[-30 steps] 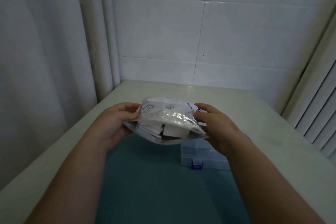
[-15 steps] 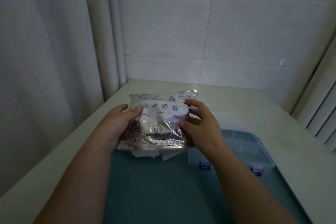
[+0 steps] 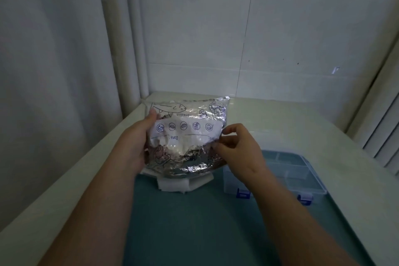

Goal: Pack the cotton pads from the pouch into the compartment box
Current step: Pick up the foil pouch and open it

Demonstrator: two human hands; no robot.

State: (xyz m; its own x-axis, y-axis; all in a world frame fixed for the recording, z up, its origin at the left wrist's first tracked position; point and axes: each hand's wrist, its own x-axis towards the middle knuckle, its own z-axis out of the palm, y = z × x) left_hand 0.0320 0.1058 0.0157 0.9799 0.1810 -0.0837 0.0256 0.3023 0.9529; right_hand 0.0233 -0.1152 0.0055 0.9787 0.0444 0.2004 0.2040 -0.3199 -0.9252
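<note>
- Fingers point(image 3: 234, 130) of the right hand point(image 3: 239, 153) curl in, thumb and forefinger pinching the right edge of the pouch point(image 3: 187, 136)
- Left hand point(image 3: 136, 149) grips the pouch's left edge, its thumb point(image 3: 152, 115) pressed flat on the front and the other fingers hidden behind the film
- Held between both hands, the pouch is a crinkled clear bag with blue seafood drawings; its white label reads upside down
- White cotton pads point(image 3: 174, 185) poke out below the pouch's bottom edge; whether they rest on the surface I cannot tell
- Beneath the pouch lies a teal mat point(image 3: 194, 227)
- Right of the pouch and lower, the clear compartment box point(image 3: 300, 170) sits on the mat, dividers showing through, blue latches point(image 3: 243, 194) on its near side, partly behind the right forearm
- Pale counter point(image 3: 280, 119) extends beyond the pouch to a white tiled wall point(image 3: 216, 28)
- Left of the pouch hangs a pale curtain point(image 3: 54, 71)
</note>
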